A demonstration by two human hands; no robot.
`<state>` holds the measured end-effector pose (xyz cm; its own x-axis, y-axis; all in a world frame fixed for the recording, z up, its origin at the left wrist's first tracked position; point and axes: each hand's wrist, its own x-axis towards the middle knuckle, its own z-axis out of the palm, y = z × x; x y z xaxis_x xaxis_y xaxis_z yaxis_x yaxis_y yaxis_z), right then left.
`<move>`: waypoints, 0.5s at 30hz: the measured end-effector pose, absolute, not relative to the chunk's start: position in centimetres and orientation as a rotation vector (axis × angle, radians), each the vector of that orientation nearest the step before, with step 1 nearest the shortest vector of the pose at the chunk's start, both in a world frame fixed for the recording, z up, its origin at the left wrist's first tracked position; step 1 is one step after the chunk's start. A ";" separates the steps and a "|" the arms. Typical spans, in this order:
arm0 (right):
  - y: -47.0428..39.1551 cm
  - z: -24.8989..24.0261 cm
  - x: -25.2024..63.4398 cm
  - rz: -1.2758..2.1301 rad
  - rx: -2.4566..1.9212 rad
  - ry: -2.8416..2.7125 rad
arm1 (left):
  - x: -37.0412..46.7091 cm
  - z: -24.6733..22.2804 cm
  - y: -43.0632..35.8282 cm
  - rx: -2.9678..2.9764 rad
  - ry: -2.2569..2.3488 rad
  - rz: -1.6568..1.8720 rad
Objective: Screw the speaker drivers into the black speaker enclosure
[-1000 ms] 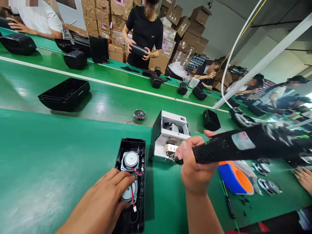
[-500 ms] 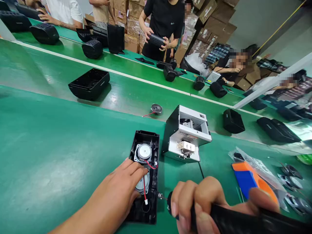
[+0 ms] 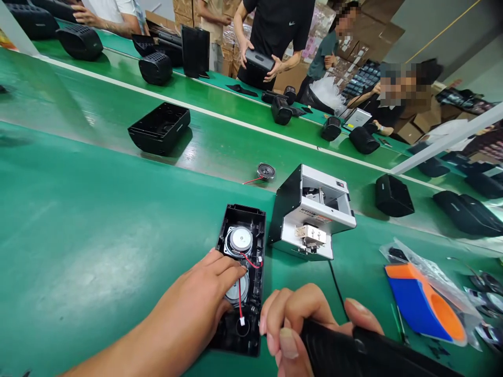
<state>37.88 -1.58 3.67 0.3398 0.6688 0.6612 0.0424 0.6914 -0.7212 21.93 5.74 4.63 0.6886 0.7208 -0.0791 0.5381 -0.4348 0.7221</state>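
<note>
**Left hand on an open speaker housing, right hand gripping a black tool**

At the far left of the green table, on the shiny belt, stands an empty black shell with its opening up. Nearer to the person, the left hand lies flat and spread on the open speaker housing; the fingers press on the left edge and partly cover the lower of the two round drivers. The hand holds nothing. A red wire runs down inside the housing to a small white plug. The housing lies flat, near the middle of the table, just beside a white and black machine on its right. A loose small speaker with a red wire lies behind the housing, on the belt. The right hand is closed around a black power tool, close to the lower right corner of the housing; the tip of the tool is hidden. Further right lies a blue and orange tray on a clear plastic bag.
</note>
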 end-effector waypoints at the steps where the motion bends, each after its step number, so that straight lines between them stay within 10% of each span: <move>1: -1.5 3.5 37.8 0.455 -0.730 -1.168 | 22.0 4.8 5.8 2.148 0.966 0.300; 15: -0.9 3.4 37.6 0.455 -0.833 -1.219 | 23.2 5.9 5.3 2.239 1.009 0.142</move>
<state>37.58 -0.88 3.39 0.3092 0.7089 0.6339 0.1202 0.6321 -0.7655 23.21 5.34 5.87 0.6951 0.6997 -0.1651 0.6271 -0.4779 0.6151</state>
